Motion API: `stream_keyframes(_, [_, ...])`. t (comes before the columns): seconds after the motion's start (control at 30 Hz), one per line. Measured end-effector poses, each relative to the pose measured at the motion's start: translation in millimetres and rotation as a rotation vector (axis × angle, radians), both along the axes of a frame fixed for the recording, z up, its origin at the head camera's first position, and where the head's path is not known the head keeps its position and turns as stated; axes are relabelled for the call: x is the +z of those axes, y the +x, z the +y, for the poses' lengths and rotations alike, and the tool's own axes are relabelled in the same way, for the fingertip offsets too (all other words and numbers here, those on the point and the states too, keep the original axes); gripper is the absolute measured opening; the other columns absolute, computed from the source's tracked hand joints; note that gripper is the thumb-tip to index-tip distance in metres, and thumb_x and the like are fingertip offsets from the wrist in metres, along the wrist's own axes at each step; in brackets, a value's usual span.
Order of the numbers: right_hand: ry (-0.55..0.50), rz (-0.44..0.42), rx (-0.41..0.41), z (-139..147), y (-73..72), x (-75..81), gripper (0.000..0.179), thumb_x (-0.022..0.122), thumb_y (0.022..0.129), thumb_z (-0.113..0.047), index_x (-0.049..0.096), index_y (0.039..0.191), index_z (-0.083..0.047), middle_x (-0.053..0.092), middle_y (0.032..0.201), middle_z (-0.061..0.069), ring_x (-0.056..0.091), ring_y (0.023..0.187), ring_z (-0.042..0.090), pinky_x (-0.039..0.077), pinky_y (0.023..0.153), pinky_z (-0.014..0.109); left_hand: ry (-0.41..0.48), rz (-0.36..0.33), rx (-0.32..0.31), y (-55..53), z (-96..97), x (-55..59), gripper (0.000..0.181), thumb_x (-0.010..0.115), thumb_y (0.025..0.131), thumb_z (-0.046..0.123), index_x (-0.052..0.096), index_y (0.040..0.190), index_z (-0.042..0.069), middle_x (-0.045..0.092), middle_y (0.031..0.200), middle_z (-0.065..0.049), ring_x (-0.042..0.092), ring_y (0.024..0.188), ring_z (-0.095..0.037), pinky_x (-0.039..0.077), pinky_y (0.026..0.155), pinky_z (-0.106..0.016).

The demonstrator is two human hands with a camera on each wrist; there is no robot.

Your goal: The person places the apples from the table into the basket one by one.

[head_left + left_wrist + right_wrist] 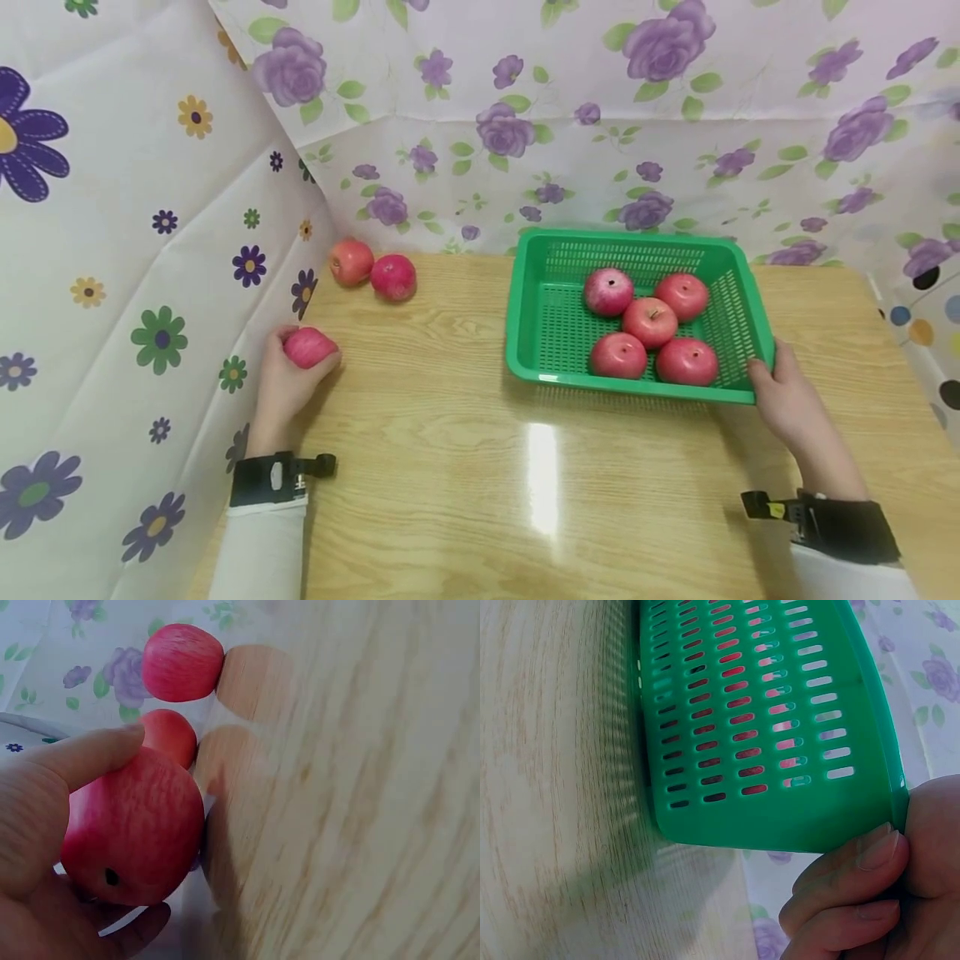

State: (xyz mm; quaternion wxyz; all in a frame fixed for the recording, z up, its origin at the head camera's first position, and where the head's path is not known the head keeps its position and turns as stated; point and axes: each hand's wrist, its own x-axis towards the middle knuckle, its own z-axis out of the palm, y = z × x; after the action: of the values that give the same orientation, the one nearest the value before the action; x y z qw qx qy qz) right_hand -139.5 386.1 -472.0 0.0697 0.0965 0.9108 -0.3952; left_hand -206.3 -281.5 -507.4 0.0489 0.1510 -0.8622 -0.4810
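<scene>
At the table's left edge my left hand (288,383) grips a red apple (139,832), thumb on one side and fingers curled round the other. Two more apples sit just beyond it by the wall: an orange-red apple (351,262) and a darker red apple (393,277). My right hand (791,404) holds the near right corner of a green plastic basket (525,333), its fingers bent around the rim in the right wrist view. Inside the basket several red apples (650,322) lie grouped toward the middle and right.
The wooden table (420,442) spreads between the two hands. A flowered cloth (450,167) hangs behind it, and another patterned cloth (150,333) rises close along the left. Each wrist wears a black strap with a small camera.
</scene>
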Motion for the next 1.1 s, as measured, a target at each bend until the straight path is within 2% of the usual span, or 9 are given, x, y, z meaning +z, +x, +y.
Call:
stream_keyframes(0.17, [-0.002,-0.001,-0.005,1,0.1,-1.2,0.069,0.019,0.108,-0.040,-0.010,0.155,0.003,0.026,0.142,0.046,0.026,0.126,0.062,0.027,0.094,0.079,-0.089,0.008,-0.052,-1.7,-0.9,-4.7,0.098,0.084,0.075,0.046,0.030,0.154,0.029,0.037,0.149,-0.012,0.039,0.129,-0.033,0.038,0.103,-0.062])
stream_keyframes(0.3, [-0.006,-0.007,-0.003,1,-0.7,-1.5,0.070,0.019,0.108,-0.041,-0.011,0.155,0.002,0.024,0.143,0.045,0.024,0.127,0.062,0.025,0.095,0.079,-0.158,0.013,-0.097,-4.9,2.4,-7.1,0.096,0.083,0.077,0.037,0.027,0.155,0.029,0.031,0.147,-0.019,0.040,0.125,-0.037,0.041,0.099,-0.063])
stream_keyframes(0.43, [-0.003,-0.007,-0.001,1,-1.6,-1.9,0.070,0.018,0.108,-0.042,-0.011,0.155,0.001,0.024,0.143,0.045,0.025,0.127,0.062,0.026,0.095,0.079,-0.126,0.041,-0.112,-8.9,8.4,-8.7,0.099,0.082,0.075,0.018,0.019,0.151,0.017,0.035,0.140,-0.023,0.044,0.121,-0.037,0.042,0.100,-0.059])
stream_keyframes(0.57, [0.006,0.000,-0.004,0,-2.1,-2.6,0.070,0.019,0.108,-0.042,-0.010,0.155,0.001,0.027,0.142,0.045,0.028,0.125,0.061,0.028,0.094,0.078,-0.065,0.063,-0.105,-10.0,15.1,-6.9,0.097,0.082,0.072,0.009,0.019,0.146,0.014,0.037,0.137,-0.020,0.044,0.121,-0.035,0.042,0.102,-0.056])
stream_keyframes(0.67, [0.005,0.000,-0.006,0,-2.0,-2.8,0.070,0.019,0.108,-0.042,-0.010,0.155,0.001,0.027,0.142,0.045,0.028,0.125,0.061,0.028,0.094,0.078,-0.052,0.088,-0.114,-10.6,21.2,-1.2,0.095,0.082,0.073,0.010,0.024,0.148,0.015,0.037,0.140,-0.016,0.044,0.122,-0.031,0.042,0.102,-0.054])
stream_keyframes(0.8, [0.002,0.002,-0.007,1,-1.9,-2.7,0.070,0.019,0.108,-0.042,-0.010,0.155,0.002,0.026,0.142,0.045,0.028,0.125,0.062,0.027,0.093,0.079,-0.046,0.112,-0.139,-13.4,31.8,10.1,0.092,0.082,0.076,0.016,0.028,0.150,0.025,0.036,0.145,-0.006,0.045,0.122,-0.024,0.044,0.101,-0.052])
stream_keyframes(0.9, [0.008,0.002,-0.011,1,-2.3,-2.7,0.071,0.019,0.107,-0.042,-0.009,0.155,0.002,0.027,0.142,0.045,0.027,0.125,0.062,0.027,0.093,0.079,-0.099,0.152,-0.178,-19.4,39.6,20.1,0.090,0.081,0.077,0.020,0.030,0.151,0.028,0.037,0.145,-0.004,0.044,0.122,-0.023,0.043,0.100,-0.053])
stream_keyframes(1.03, [0.014,-0.002,-0.016,2,-2.5,-3.0,0.070,0.019,0.107,-0.041,-0.008,0.155,0.003,0.026,0.142,0.045,0.026,0.126,0.061,0.027,0.094,0.079,-0.204,0.245,-0.258,-30.2,51.6,35.2,0.087,0.082,0.076,0.023,0.036,0.150,0.025,0.041,0.143,-0.008,0.045,0.121,-0.026,0.043,0.099,-0.058])
stream_keyframes(1.1, [0.012,-0.001,-0.017,2,-2.4,-3.4,0.071,0.019,0.107,-0.041,-0.008,0.155,0.003,0.026,0.142,0.045,0.026,0.126,0.061,0.026,0.095,0.079,-0.227,0.283,-0.293,-34.1,60.0,43.0,0.083,0.082,0.075,0.024,0.040,0.147,0.024,0.043,0.140,-0.009,0.045,0.119,-0.026,0.044,0.097,-0.059])
